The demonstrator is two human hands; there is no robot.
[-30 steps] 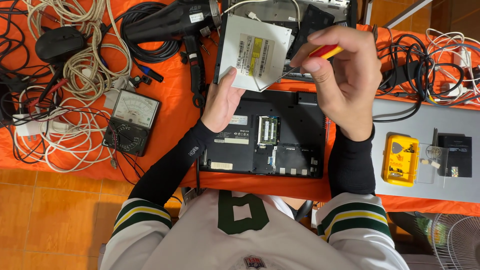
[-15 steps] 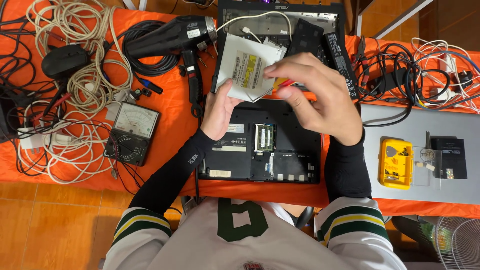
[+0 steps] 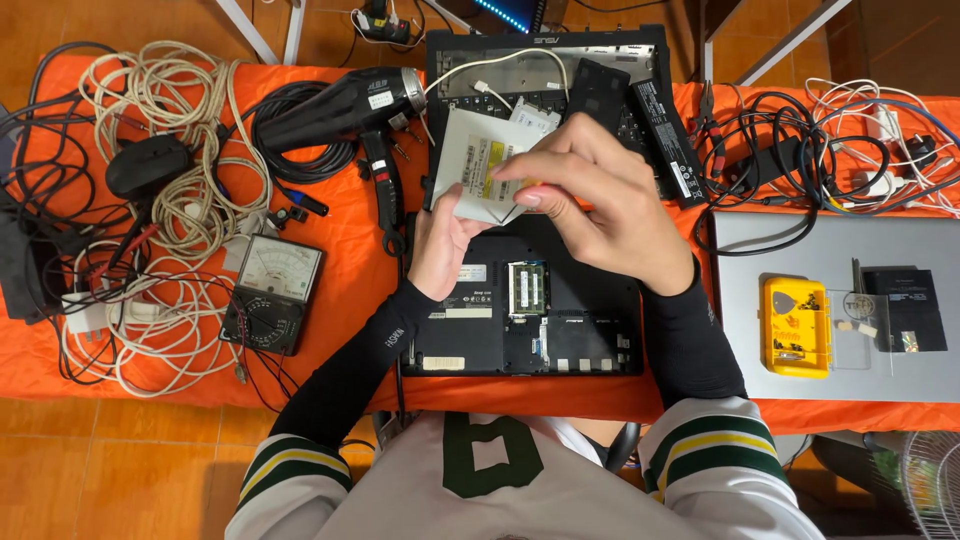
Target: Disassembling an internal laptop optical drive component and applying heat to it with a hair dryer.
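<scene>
My left hand (image 3: 440, 245) holds a silver optical drive (image 3: 472, 165) from below, tilted up above an upside-down black laptop (image 3: 570, 335) with an open memory bay (image 3: 527, 288). My right hand (image 3: 605, 205) lies over the drive's right edge with its fingers pinched together. Only a sliver of a screwdriver's yellow handle (image 3: 531, 186) shows under the fingers. Both forearms wear black sleeves.
A black heat gun (image 3: 340, 105), coiled white and black cables (image 3: 150, 120) and an analogue multimeter (image 3: 272, 295) lie left on the orange cloth. A second opened laptop (image 3: 545, 55) sits behind. Right: a silver laptop (image 3: 745, 250) bearing a yellow parts box (image 3: 797, 325), tangled cables (image 3: 840, 140).
My right hand has swung left over the drive, and the red and yellow screwdriver is now almost hidden under its fingers. The drive has dropped lower and tilted.
</scene>
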